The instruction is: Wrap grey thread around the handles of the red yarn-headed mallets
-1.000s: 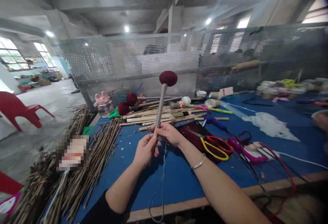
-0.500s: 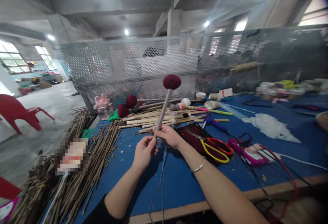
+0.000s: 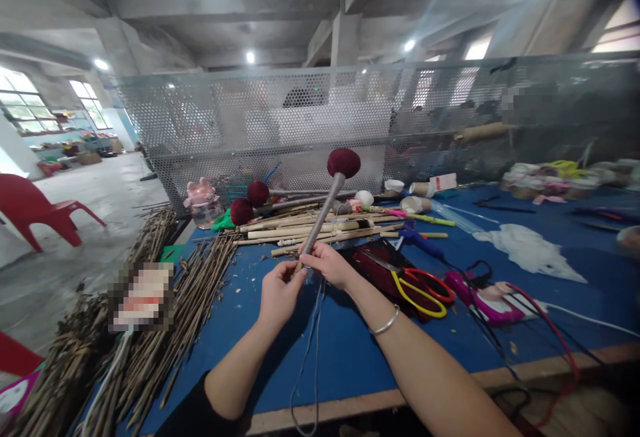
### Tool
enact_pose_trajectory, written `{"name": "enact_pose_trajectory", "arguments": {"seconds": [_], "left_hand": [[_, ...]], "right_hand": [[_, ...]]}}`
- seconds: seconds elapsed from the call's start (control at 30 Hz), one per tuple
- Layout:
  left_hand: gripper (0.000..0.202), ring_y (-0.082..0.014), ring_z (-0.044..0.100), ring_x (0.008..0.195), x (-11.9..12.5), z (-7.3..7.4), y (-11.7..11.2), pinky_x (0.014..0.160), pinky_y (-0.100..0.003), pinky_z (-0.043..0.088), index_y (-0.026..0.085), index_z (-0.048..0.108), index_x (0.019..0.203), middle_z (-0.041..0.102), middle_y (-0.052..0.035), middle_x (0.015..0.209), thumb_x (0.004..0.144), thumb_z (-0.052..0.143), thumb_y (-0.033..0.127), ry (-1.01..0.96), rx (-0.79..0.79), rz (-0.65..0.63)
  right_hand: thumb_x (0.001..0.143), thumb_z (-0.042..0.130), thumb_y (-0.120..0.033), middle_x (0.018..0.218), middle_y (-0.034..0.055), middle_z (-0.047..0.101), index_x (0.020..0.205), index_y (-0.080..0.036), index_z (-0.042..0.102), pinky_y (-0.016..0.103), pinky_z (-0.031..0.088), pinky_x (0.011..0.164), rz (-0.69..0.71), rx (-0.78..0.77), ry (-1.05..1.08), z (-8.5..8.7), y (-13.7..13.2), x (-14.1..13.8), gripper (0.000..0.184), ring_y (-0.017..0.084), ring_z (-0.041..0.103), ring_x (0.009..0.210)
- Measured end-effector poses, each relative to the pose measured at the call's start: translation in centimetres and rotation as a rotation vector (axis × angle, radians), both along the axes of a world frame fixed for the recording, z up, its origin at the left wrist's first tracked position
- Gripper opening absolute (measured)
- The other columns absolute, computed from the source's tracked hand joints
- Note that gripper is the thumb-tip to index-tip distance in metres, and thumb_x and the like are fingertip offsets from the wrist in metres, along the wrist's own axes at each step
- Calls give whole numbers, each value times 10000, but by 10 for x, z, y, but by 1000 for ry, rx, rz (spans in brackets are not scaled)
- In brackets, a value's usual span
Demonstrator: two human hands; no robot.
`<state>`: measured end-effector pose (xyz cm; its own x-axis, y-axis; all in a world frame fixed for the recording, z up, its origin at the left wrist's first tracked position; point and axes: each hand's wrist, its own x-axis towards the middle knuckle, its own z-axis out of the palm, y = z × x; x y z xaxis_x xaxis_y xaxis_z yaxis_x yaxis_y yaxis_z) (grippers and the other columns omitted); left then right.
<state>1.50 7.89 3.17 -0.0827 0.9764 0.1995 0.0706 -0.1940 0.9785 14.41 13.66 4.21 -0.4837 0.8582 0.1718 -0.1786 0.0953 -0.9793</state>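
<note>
In the head view, a yarn-wrapped stick (image 3: 324, 216) with a rounded dark red head (image 3: 344, 163) leans up and to the right above the table. My left hand (image 3: 279, 296) is closed around its bare lower end. Just above, my right hand (image 3: 327, 265) pinches the grey-wrapped shaft, fingertips close to the left ones. A loose strand of grey yarn (image 3: 318, 344) hangs from beneath my right hand in a long loop past the table's front edge. Farther back lie two similar dark red heads (image 3: 259, 193) on grey shafts.
Scissors (image 3: 420, 290) with yellow and red handles lie right of my hands on dark red cloth. Beyond is a blue glue gun (image 3: 417, 242). Thin brown twigs (image 3: 187, 310) pile at left. Pale sticks (image 3: 300, 232) lie behind, before a perforated metal screen (image 3: 200, 114).
The stick tilts slightly more to the right, its red head shifted a little right in view. My left fingers have closed in more around the lower end. The view has moved slightly.
</note>
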Motion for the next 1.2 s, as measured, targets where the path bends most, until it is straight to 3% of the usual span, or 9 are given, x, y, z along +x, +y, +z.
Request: {"name": "enact_pose_trajectory", "arguments": {"seconds": [0.13, 0.27, 0.37, 0.47, 0.7, 0.87, 0.97, 1.07, 1.2], "left_hand": [[362, -66, 455, 381, 4, 1, -2, 385, -194, 369, 130, 566, 804, 561, 3, 604, 729, 559, 484, -145, -114, -108], [386, -56, 406, 329, 4, -5, -1, 331, -183, 326, 149, 512, 828, 543, 15, 577, 765, 478, 528, -174, -177, -199], [387, -60, 453, 422, 2, -7, 1, 384, -166, 346, 164, 512, 921, 550, 21, 641, 685, 619, 451, -77, -76, -49], [331, -61, 454, 492, -1, -5, 1, 442, -167, 362, 148, 556, 811, 544, 18, 645, 617, 697, 376, 31, 42, 95], [386, -72, 467, 408, 1, 0, 1, 415, -203, 387, 130, 555, 737, 556, 5, 581, 681, 600, 509, -161, -89, -86], [404, -75, 491, 416, 3, -7, 2, 404, -200, 410, 143, 525, 829, 573, -9, 646, 750, 491, 538, -151, -169, -163], [395, -69, 483, 446, 2, -11, 3, 400, -176, 385, 168, 510, 905, 554, 20, 662, 666, 636, 456, -98, -77, -57], [353, -61, 447, 443, 0, -10, 3, 406, -169, 360, 157, 521, 795, 522, 37, 604, 604, 705, 390, -51, -23, 39], [321, -72, 457, 425, 0, -5, 4, 435, -197, 377, 140, 528, 750, 507, 33, 544, 675, 639, 431, -147, -78, -102]], "right_hand": [[684, 660, -377, 565, -67, 469, 883, -161, 493, 208, 204, 417, 44, -43, 7, 4, -1, 5, 338, 47, 306, 411], [675, 668, -355, 595, -54, 478, 814, -157, 496, 210, 278, 464, 2, -14, 19, 2, -1, 1, 296, 62, 397, 476], [661, 676, -340, 633, -38, 504, 790, -153, 497, 227, 345, 541, -20, 11, 0, -1, 0, -2, 289, 87, 473, 561], [650, 684, -327, 639, -40, 510, 786, -154, 497, 228, 354, 559, -39, 23, -6, -1, 0, -3, 289, 89, 481, 579], [685, 664, -348, 532, -89, 423, 885, -159, 491, 202, 166, 389, 58, -68, 34, 6, -1, 8, 325, 29, 248, 375], [682, 670, -347, 641, -41, 510, 821, -161, 482, 208, 333, 493, 45, -14, 48, -2, 3, 4, 299, 73, 456, 522], [665, 683, -334, 678, -29, 526, 818, -155, 502, 233, 385, 595, 10, 26, 4, -6, 4, -2, 297, 97, 504, 621], [651, 691, -322, 685, -30, 525, 834, -158, 513, 225, 377, 584, -30, 32, 20, -4, 3, -2, 303, 93, 494, 619], [664, 680, -334, 564, -74, 453, 882, -162, 509, 196, 227, 416, 18, -29, 20, 3, 0, 6, 326, 46, 328, 425]]}}
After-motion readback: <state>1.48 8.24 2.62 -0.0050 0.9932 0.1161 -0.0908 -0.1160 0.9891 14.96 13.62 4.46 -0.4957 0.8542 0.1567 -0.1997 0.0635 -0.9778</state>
